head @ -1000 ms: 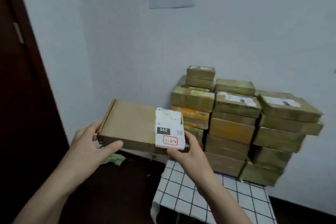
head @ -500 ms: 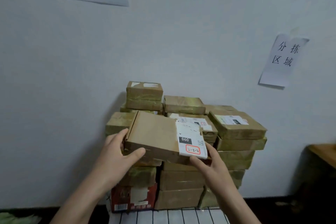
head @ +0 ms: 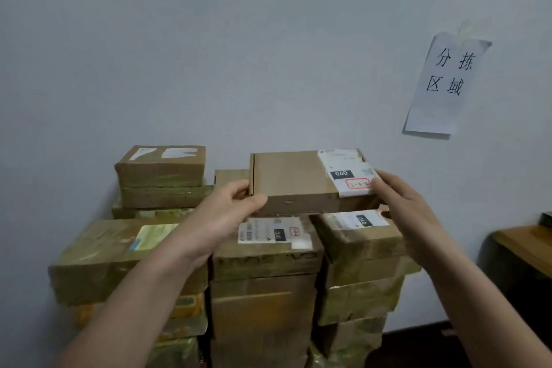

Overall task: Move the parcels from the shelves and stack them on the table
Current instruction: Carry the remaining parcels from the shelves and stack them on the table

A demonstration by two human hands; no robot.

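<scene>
I hold a flat brown cardboard parcel with a white label marked 060 at its right end. My left hand grips its left end, thumb along the front edge. My right hand grips the right end over the label. The parcel is level, just above or resting on the top of a stack of taped brown parcels against the wall; I cannot tell whether it touches. The table under the stack is hidden.
A taller column with a small box on top stands at the stack's left. A paper sign hangs on the white wall at right. A wooden surface shows at the right edge.
The parcel has moved up and to the right, from in front of the stack to over its top middle. The view has come closer to the stack.
</scene>
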